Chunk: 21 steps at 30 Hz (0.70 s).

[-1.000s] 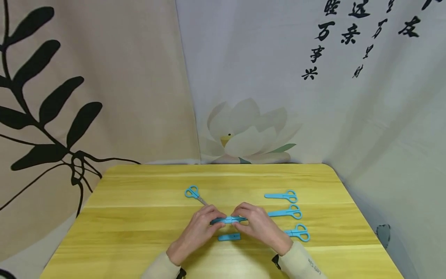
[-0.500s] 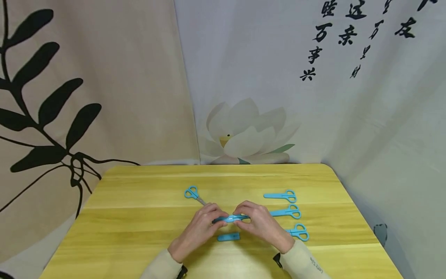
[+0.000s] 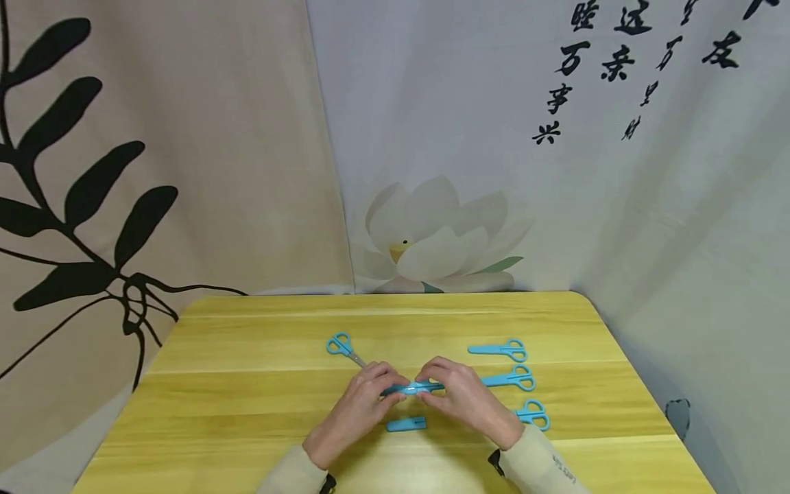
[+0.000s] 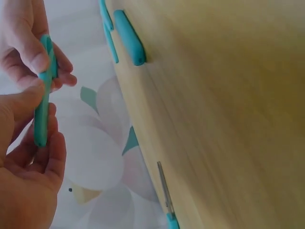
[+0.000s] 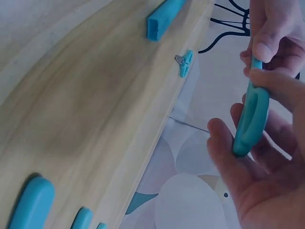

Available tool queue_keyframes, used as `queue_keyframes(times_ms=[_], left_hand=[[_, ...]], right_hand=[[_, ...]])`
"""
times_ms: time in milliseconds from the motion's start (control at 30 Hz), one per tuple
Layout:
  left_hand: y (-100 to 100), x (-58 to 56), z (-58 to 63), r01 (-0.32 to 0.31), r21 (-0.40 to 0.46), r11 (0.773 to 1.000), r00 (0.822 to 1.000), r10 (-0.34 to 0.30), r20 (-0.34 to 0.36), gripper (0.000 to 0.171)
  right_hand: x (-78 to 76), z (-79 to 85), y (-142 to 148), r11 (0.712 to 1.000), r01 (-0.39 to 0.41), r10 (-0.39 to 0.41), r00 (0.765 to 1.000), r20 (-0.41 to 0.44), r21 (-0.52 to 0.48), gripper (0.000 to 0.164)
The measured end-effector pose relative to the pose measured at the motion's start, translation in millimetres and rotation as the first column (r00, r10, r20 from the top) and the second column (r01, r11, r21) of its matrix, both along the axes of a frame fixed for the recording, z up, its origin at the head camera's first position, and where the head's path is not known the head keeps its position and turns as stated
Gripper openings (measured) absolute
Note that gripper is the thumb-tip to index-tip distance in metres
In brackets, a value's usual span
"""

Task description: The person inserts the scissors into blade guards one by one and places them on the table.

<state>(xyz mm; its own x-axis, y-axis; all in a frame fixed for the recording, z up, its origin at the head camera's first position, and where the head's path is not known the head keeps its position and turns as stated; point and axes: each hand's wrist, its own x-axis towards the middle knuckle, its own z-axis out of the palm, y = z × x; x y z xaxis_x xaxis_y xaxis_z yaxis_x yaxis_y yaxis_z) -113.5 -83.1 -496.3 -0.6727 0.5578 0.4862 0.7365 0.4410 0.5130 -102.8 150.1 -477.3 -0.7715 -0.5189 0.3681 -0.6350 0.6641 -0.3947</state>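
Note:
Just above the table, both hands hold one pair of blue scissors (image 3: 416, 387). The left hand (image 3: 363, 401) pinches the end with the blue blade cover (image 4: 41, 119) between thumb and fingers. At the other end, the right hand (image 3: 465, 394) grips the finger loops (image 5: 256, 114), thumb on top. The blades are out of sight inside the cover. Below the hands on the table lies a loose blue blade cover (image 3: 406, 424), its open end visible in the right wrist view. Beyond the left hand lie uncovered scissors (image 3: 340, 344), their metal blades partly hidden by that hand in the head view.
Three more blue scissors lie in a column on the right: the back pair (image 3: 497, 350) covered, the middle pair (image 3: 511, 378) covered, the front pair (image 3: 533, 414) partly hidden by the right arm. The wooden table (image 3: 247, 425) meets a printed curtain (image 3: 247, 171) behind.
Both hands have shifted slightly to the right together with the scissors they hold. The loose cover and the other scissors stay in place.

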Motion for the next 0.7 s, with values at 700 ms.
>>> queue_keyframes(times_ms=[700], left_hand=[[-55.9, 3.3, -1.1, -0.254, -0.025, 0.967, 0.938, 0.253, 0.237, 0.054]], right_hand=[[-36.5, 12.8, 87.3, 0.988, 0.147, -0.140, 0.981, 0.138, -0.040, 0.015]])
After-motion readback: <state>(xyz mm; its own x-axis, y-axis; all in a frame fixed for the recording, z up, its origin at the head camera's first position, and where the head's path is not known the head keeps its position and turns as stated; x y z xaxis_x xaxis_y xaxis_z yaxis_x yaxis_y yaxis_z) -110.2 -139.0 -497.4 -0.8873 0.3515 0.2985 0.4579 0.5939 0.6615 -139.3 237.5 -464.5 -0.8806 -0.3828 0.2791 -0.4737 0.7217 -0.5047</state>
